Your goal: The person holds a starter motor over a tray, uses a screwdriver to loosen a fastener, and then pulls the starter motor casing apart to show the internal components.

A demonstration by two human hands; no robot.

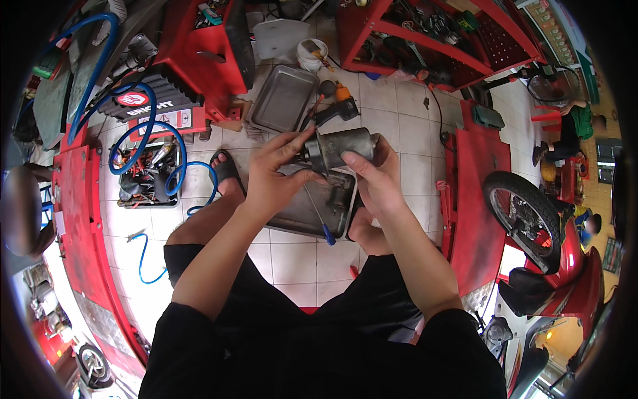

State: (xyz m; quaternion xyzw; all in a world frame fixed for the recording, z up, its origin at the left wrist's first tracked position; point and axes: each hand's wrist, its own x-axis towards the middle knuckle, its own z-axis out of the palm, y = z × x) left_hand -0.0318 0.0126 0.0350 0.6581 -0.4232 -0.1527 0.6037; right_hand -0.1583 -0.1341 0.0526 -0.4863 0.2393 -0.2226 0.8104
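Between my two hands is a grey metal cylinder (344,147) with a flange at its left end, held above a shallow metal tray (292,227). My left hand (274,171) grips the flanged end, thumb below and fingers above. The other end is in my right hand (380,174), whose thumb presses on its side. In the tray under them sit a dark metal part (339,195) and a screwdriver with a blue handle (329,234), its shaft slanting up toward my left hand. Just beyond the cylinder lies an orange and black power tool (340,110).
A second metal tray (284,96) and a white bucket (312,54) with a brush are farther off. Blue hose (179,166) coils near a tool tray (147,176). Red lifts (83,233) flank me; a motorcycle wheel (522,216) and people are at right.
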